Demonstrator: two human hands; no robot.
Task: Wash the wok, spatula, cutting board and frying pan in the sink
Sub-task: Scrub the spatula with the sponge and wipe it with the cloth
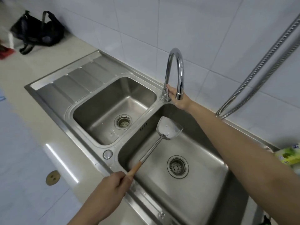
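A steel spatula [168, 129] with a wooden handle is held over the right basin of the double sink [203, 151]. My left hand [112, 184] grips the wooden handle at the sink's front edge, blade pointing up toward the tap. My right hand [177, 99] reaches across the basin to the base of the curved chrome tap [176, 70]; its fingers are partly hidden behind the tap base and spout. No water is running. No wok, cutting board or frying pan is in view.
The left basin [100, 111] and ribbed drainboard [78, 78] lie to the left. A black bag [39, 31] sits on the counter at the back left. A metal hose [259, 67] hangs along the tiled wall. A green packet [289, 155] lies at the right edge.
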